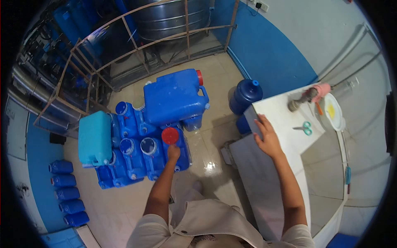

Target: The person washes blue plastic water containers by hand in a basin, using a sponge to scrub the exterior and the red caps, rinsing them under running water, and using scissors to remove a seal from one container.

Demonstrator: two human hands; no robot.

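My left hand (173, 153) is closed at the handle of a blue water jug (182, 153) with a red cap (170, 135); the handle itself is mostly hidden under my fingers. My right hand (268, 137) lies at the edge of the white counter (278, 108), fingers stretched and apart, holding nothing. Around the jug stand several more blue jugs (132, 155), some with open mouths. A large blue jug (175, 97) with a red cap lies on its side across the ones behind, and a turquoise jug (95, 137) lies on the left ones.
Scissors (305, 128) with teal handles and a white basin (332, 111) are on the counter. A round dark blue bottle (246, 97) stands beyond its corner. A rusty metal railing (149, 68) fences off a steel tank (173, 20). Small blue jugs (66, 193) line the left wall.
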